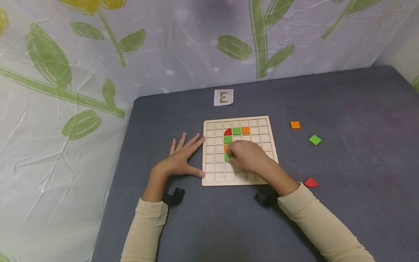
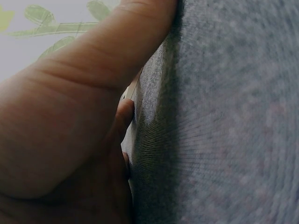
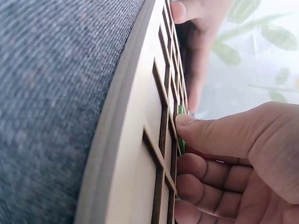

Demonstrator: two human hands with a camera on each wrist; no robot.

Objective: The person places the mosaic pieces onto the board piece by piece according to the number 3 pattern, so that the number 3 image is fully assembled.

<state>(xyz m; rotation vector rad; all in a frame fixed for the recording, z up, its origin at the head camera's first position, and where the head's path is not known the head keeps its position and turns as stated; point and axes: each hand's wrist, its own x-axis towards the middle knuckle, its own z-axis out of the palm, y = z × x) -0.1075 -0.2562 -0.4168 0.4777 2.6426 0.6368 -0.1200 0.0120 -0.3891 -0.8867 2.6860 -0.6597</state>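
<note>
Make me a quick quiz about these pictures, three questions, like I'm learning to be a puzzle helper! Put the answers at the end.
1. True or false: the left hand is curled into a fist.
2. How many loose pieces lie on the table to the right of the board?
3. Fill in the colour: in the right wrist view, the thumb of the right hand is on a ____ tile.

Key:
1. False; it is spread out at the board's left edge.
2. Three: an orange square, a green square and a red piece.
3. Green.

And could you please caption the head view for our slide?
Right hand touching a green tile, left hand at the gridded board.
</note>
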